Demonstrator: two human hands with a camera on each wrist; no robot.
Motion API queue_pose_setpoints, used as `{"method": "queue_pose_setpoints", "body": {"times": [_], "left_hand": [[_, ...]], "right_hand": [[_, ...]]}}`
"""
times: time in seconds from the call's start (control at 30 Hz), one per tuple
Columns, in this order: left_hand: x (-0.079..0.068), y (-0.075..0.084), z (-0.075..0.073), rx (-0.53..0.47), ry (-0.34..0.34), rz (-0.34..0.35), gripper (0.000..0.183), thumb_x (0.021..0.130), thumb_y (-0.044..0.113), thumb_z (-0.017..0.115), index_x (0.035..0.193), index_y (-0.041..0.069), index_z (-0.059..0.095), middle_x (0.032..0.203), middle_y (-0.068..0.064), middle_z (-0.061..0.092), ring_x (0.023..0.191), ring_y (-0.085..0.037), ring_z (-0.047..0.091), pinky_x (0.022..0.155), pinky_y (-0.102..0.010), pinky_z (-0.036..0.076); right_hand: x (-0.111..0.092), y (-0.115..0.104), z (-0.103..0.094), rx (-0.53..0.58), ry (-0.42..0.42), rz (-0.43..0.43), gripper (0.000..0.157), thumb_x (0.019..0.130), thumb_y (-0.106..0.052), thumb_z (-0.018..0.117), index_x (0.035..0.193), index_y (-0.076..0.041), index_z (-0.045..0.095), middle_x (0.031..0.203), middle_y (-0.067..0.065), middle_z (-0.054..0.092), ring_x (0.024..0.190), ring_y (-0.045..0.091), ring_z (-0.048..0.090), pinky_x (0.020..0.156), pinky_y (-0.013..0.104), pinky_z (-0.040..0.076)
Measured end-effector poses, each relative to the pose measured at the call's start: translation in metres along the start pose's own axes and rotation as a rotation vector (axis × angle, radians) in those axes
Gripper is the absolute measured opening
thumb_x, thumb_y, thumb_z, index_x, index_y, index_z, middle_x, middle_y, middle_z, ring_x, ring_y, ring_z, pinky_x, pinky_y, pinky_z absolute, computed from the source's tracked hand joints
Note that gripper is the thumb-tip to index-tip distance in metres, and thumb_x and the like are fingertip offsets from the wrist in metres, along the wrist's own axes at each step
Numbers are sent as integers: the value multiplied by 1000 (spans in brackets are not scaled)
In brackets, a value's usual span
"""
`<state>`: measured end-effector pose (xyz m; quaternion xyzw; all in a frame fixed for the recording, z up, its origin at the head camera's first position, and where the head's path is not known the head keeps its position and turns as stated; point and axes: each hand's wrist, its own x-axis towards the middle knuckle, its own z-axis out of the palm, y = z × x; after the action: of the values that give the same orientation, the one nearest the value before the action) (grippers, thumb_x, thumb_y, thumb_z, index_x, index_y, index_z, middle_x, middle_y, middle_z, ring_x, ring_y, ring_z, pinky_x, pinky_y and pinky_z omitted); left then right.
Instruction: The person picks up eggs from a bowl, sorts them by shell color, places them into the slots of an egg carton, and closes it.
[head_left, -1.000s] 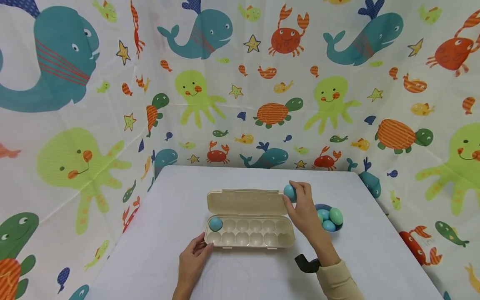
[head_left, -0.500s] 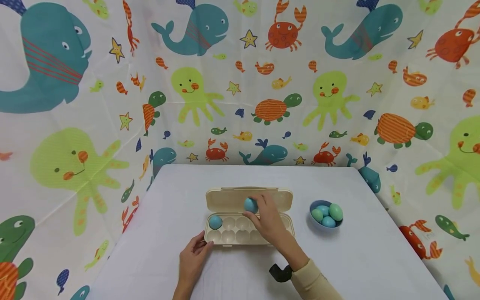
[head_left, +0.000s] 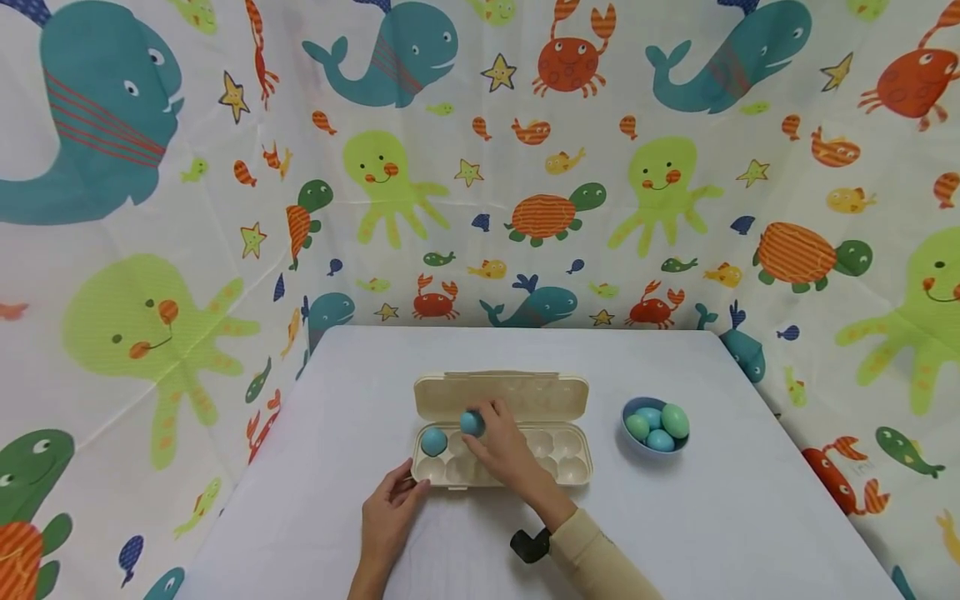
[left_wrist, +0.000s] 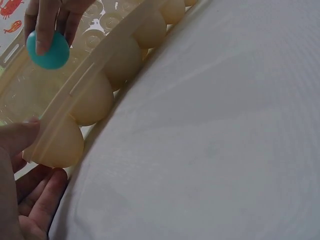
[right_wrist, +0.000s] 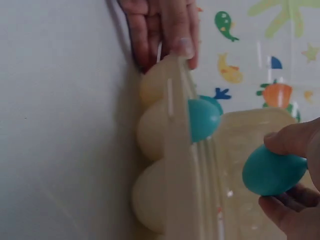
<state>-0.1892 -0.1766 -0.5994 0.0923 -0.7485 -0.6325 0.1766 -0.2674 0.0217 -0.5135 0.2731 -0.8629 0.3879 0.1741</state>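
A beige egg carton [head_left: 567, 472] lies open on the white table, its lid raised at the back. My left hand [head_left: 390, 512] grips the carton's near left corner, thumb on the rim and fingers beneath, as the left wrist view shows. A blue egg [head_left: 472, 423] is pinched between the thumb and fingers of my right hand [head_left: 510, 452]. It hovers above the back row, just right of another blue egg [head_left: 433, 442] seated in the back left cup. In the right wrist view the held egg [right_wrist: 274, 171] is apart from the carton.
Right of the carton stands a blue bowl [head_left: 637, 448] with several blue and green eggs. A black device [head_left: 530, 546] is on my right wrist. Behind the table hangs a curtain [head_left: 465, 250] printed with sea animals.
My right hand has carried the blue egg leftward from near the bowl, across the carton, and lowered it toward the back row. My left hand has kept its grip on the corner.
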Motion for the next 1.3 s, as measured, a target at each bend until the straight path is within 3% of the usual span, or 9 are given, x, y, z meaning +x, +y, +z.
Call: {"method": "queue_pose_setpoints", "body": {"times": [0.27,0.37,0.53,0.87,1.13,1.3], "left_hand": [[0,0,0,28,-14,-9,50,83,21,83,127,4,67,112,-18,74,90,2,68,78,-10,56],[0,1,0,30,-14,-5,50,83,21,83,127,4,67,111,-18,74,90,2,68,78,-10,56],[0,1,0,41,-12,-8,50,84,22,83,127,5,67,112,-17,74,90,2,68,78,-10,56],[0,3,-1,19,-15,-11,49,83,19,83,127,6,67,112,-16,75,90,2,68,78,-10,56],[-2,4,-4,21,-20,-20,51,83,24,83,129,6,66,113,-16,74,90,2,68,78,-10,56],[-2,1,-4,43,-16,-29,54,83,27,83,129,5,66,113,-17,74,89,3,68,78,-10,55]], "right_hand": [[-4,12,21,-64,-63,12,39,83,-12,81,114,-3,60,114,16,60,106,30,61,93,43,56],[-5,14,25,-40,-88,30,39,83,-14,80,116,-3,60,116,16,62,109,30,61,95,45,54],[-5,18,32,-47,-119,38,38,85,-13,78,117,-4,59,116,13,62,108,28,62,95,43,55],[-8,23,41,-157,-102,-56,41,82,-18,81,115,-6,61,110,10,65,102,27,61,91,39,53],[-8,18,42,-267,-154,-27,43,83,-22,82,117,-9,60,110,10,63,101,26,61,90,39,55],[-10,17,42,-279,-160,-13,44,82,-22,83,117,-8,60,109,10,62,101,27,61,90,39,55]]}}
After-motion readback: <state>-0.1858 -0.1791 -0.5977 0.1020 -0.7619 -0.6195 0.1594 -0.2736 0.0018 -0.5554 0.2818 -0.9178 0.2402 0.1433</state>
